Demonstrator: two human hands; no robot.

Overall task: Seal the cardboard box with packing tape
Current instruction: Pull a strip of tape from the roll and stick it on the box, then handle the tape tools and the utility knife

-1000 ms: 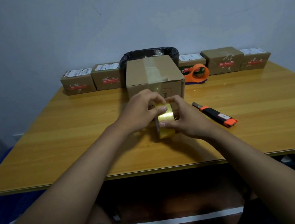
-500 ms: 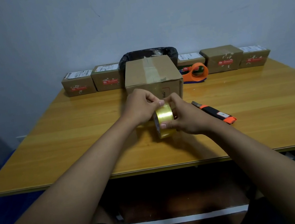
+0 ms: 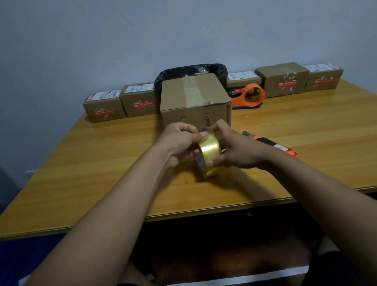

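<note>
A brown cardboard box [image 3: 194,102] stands on the wooden table [image 3: 87,175], its top flaps closed with a strip of clear tape along the seam. Just in front of it, a yellowish roll of packing tape [image 3: 210,154] stands on edge, held between both hands. My right hand [image 3: 239,150] grips the roll from the right side. My left hand [image 3: 178,142] is on the roll's top left, its thumb and fingertips pinched at the roll's surface. The far side of the roll is hidden by my fingers.
A black and orange utility knife [image 3: 274,144] lies right of my right hand. An orange tape dispenser [image 3: 248,97] sits behind the box. Several small labelled parcels [image 3: 104,107] line the back edge, with a black-lined bin [image 3: 191,73] behind the box.
Both hands lifted the roll slightly and tilted it. My left fingertips slid along the roll's top edge. The box and knife have not moved.
</note>
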